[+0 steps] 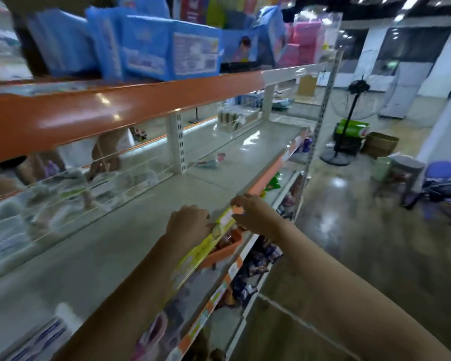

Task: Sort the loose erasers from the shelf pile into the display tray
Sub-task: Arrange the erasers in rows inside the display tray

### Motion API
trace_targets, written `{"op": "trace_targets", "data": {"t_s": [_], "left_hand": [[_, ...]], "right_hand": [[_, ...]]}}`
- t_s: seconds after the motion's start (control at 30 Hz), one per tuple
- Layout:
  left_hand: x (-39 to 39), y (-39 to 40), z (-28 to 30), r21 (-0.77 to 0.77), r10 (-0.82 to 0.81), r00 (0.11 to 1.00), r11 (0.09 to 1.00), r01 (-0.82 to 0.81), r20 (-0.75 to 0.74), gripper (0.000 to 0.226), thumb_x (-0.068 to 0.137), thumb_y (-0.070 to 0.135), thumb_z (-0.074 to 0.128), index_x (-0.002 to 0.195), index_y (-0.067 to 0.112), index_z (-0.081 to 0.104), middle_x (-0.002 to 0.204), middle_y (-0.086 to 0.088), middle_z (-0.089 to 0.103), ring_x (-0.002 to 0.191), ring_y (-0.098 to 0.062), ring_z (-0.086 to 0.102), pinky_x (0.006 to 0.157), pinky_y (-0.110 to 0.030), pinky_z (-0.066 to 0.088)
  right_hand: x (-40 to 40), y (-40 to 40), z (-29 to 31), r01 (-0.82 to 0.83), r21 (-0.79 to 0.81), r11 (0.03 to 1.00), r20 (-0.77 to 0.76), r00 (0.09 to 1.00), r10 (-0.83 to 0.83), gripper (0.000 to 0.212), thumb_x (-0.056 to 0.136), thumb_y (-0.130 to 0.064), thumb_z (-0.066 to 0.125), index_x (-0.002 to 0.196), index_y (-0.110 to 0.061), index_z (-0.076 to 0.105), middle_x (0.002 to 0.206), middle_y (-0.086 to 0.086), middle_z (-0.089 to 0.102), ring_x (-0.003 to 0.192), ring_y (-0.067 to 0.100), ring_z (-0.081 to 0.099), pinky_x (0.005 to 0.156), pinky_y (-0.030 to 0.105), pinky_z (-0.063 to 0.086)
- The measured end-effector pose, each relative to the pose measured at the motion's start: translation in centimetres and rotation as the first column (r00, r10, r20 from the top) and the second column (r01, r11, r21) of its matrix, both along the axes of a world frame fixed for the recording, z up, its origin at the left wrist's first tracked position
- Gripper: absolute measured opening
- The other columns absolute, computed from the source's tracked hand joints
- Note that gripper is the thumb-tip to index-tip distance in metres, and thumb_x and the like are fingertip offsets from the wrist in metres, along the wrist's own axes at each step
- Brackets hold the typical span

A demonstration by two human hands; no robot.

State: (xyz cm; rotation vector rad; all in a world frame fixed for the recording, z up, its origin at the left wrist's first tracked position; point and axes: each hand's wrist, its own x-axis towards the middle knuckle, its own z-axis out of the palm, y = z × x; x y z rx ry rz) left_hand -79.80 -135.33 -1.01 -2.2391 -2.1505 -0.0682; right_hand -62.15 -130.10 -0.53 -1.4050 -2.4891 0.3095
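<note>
The frame is motion-blurred. Both hands are at the front edge of a pale shelf board (pixel 120 246). My left hand (pixel 189 222) has its fingers curled against the left side of a yellow and white label strip (pixel 220 225) on the shelf lip. My right hand (pixel 255 214) pinches the strip's right end with thumb and fingers. Under the hands, on the shelf below, sits an orange tray (pixel 223 250) with small dark items in it. A few small pink and teal items (pixel 214 160) lie farther along the shelf. No eraser pile is clearly visible.
An orange shelf beam (pixel 115 110) runs overhead with blue packages (pixel 167 50) on top. A clear acrylic divider (pixel 63 194) backs the shelf. Lower shelves hold dark packets (pixel 255 264). To the right are shiny floor, a standing fan (pixel 354 108), cardboard boxes (pixel 380 144) and a purple chair (pixel 440 175).
</note>
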Motion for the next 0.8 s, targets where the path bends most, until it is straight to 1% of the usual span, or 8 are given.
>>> {"op": "trace_targets", "data": {"t_s": [0.1,0.2,0.37,0.43,0.5,0.57,0.67,0.8], "left_hand": [[1.7,4.3,-0.8,-0.022,0.015,0.999,1.000,-0.014,0.032,0.040,0.093,0.046,0.044,0.123,0.022,0.055,0.125,-0.005,0.054,0.116,-0.027,0.048,0.094,-0.035,0.041],[2.7,8.9,-1.8,-0.029,0.022,0.998,0.999,-0.021,0.062,0.039,0.093,0.045,0.045,0.125,0.025,0.054,0.126,-0.004,0.053,0.118,-0.026,0.047,0.095,-0.035,0.040],[2.7,18.2,-2.8,-0.029,0.054,0.995,0.998,-0.051,0.081,0.040,0.092,0.041,0.045,0.127,0.024,0.053,0.129,-0.004,0.051,0.119,-0.025,0.047,0.095,-0.035,0.042],[2.1,22.1,-2.9,-0.040,0.064,0.995,0.997,-0.061,0.076,0.041,0.093,0.042,0.045,0.128,0.022,0.053,0.129,-0.006,0.051,0.118,-0.025,0.048,0.095,-0.036,0.043],[1.2,25.6,-3.2,-0.047,0.082,0.993,0.996,-0.078,0.086,0.042,0.092,0.041,0.047,0.129,0.021,0.053,0.131,-0.007,0.052,0.118,-0.026,0.049,0.095,-0.036,0.044],[0.1,28.6,-3.6,-0.054,0.110,0.988,0.993,-0.105,0.111,0.042,0.092,0.040,0.049,0.129,0.021,0.053,0.133,-0.006,0.053,0.119,-0.025,0.051,0.096,-0.034,0.044],[-1.2,32.0,-4.3,-0.037,0.150,0.983,0.988,-0.147,0.104,0.042,0.090,0.038,0.051,0.128,0.020,0.054,0.128,-0.006,0.056,0.112,-0.023,0.055,0.091,-0.032,0.047],[-2.8,35.3,-5.5,-0.036,0.231,0.970,0.973,-0.229,0.076,0.047,0.089,0.031,0.052,0.134,0.020,0.046,0.132,-0.008,0.051,0.117,-0.025,0.052,0.090,-0.035,0.046]], "right_hand": [[1.8,4.0,-1.0,-0.007,-0.037,0.999,-0.003,1.000,0.007,0.038,0.090,-0.021,0.057,0.126,-0.008,0.053,0.127,0.013,0.053,0.115,0.029,0.052,0.095,0.039,0.042],[2.7,8.1,-2.3,0.005,-0.055,0.998,0.014,1.000,-0.004,0.037,0.091,-0.021,0.056,0.126,-0.010,0.053,0.127,0.012,0.052,0.114,0.029,0.051,0.094,0.040,0.043],[2.9,16.9,-3.7,0.010,-0.069,0.998,0.041,0.999,-0.007,0.039,0.091,-0.023,0.054,0.128,-0.010,0.051,0.127,0.014,0.052,0.117,0.030,0.049,0.096,0.037,0.041],[2.7,20.8,-3.6,0.023,-0.072,0.997,0.032,0.999,-0.020,0.039,0.091,-0.022,0.053,0.128,-0.010,0.051,0.127,0.014,0.052,0.119,0.030,0.048,0.098,0.033,0.036],[2.3,24.4,-3.5,0.009,-0.091,0.996,0.055,0.998,-0.004,0.039,0.092,-0.023,0.053,0.129,-0.009,0.050,0.127,0.014,0.052,0.120,0.029,0.047,0.099,0.031,0.032],[1.9,27.8,-3.7,-0.003,-0.104,0.995,0.071,0.997,0.011,0.039,0.091,-0.024,0.053,0.128,-0.010,0.051,0.127,0.013,0.053,0.118,0.029,0.048,0.100,0.033,0.034],[1.5,32.1,-4.5,-0.022,-0.112,0.993,0.052,0.998,0.028,0.038,0.091,-0.025,0.054,0.127,-0.012,0.052,0.125,0.012,0.054,0.116,0.028,0.050,0.098,0.036,0.040],[0.4,36.8,-5.5,-0.061,-0.127,0.990,0.034,0.997,0.065,0.038,0.090,-0.023,0.055,0.126,-0.014,0.053,0.125,0.010,0.054,0.114,0.026,0.051,0.096,0.034,0.041]]}}
